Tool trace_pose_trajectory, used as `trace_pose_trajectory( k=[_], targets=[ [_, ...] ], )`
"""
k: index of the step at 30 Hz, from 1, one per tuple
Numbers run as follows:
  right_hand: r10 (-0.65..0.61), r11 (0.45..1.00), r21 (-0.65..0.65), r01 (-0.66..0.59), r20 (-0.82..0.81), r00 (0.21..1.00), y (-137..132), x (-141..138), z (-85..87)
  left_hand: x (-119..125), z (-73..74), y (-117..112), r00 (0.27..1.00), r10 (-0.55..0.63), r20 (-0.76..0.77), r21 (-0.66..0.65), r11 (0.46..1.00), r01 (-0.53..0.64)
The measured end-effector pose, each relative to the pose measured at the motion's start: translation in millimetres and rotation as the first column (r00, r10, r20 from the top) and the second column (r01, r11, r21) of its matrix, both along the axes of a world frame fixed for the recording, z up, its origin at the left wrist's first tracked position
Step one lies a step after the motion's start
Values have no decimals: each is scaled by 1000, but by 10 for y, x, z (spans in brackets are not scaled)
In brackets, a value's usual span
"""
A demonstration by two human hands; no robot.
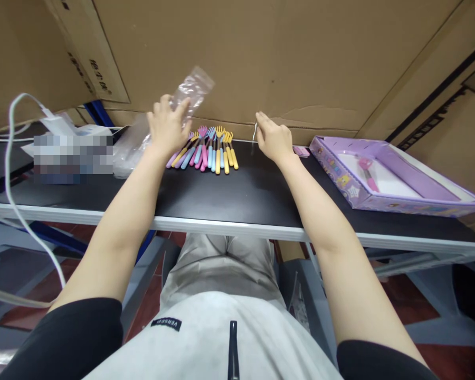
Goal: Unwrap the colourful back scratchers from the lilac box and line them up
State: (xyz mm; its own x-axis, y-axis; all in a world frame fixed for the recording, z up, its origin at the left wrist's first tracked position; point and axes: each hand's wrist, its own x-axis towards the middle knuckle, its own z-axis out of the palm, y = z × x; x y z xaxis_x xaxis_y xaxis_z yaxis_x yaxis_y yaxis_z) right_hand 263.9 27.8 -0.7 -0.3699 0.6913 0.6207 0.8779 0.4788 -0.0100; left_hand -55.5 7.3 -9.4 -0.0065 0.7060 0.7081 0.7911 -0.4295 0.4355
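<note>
My left hand [167,125] is closed round a clear plastic sleeve [192,87] and holds it up at the back of the black table [237,190]. Right of that hand lies a row of several small forks [209,149] with yellow, blue and pink handles. My right hand [274,138] rests on the table to the right of the forks. It pinches a thin pale strip [255,131] that is too small to name.
An open purple box [383,177] with a pink utensil in its white tray sits at the right. More clear sleeves [132,145] are heaped left of the forks. A white cable [11,158] and adapter hang at the left. Cardboard walls stand behind the table.
</note>
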Motion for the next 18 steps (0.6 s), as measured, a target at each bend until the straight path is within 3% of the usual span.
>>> trace_pose_trajectory(
  k=[3, 6, 8, 10, 12, 15, 18],
  targets=[
    [-11, 999, -46, 11, -10, 1000, 15, 20, -21, -296, -51, 30, 975, 222, -5, -169, 961, -219],
    [-37, 997, -75, 36, -9, 999, 18, 48, -38, -467, -153, 81, 900, 420, -116, -371, 822, -432],
    [-56, 994, -93, 56, 2, 998, 18, 68, -48, -537, -228, 135, 901, 428, -75, -399, 815, -421],
    [-67, 992, -107, 68, 11, 998, 17, 85, -53, -591, -289, 193, 926, 376, 18, -354, 869, -346],
    [-75, 990, -117, 76, 19, 997, 8, 91, -51, -630, -318, 234, 933, 355, 50, -334, 887, -319],
    [-93, 986, -134, 99, 49, 994, -34, 73, -26, -641, -303, 235, 926, 377, -20, -372, 857, -357],
    [-120, 978, -161, 133, 91, 989, -99, 37, 15, -604, -254, 175, 901, 397, -173, -445, 785, -431]
  ],
)
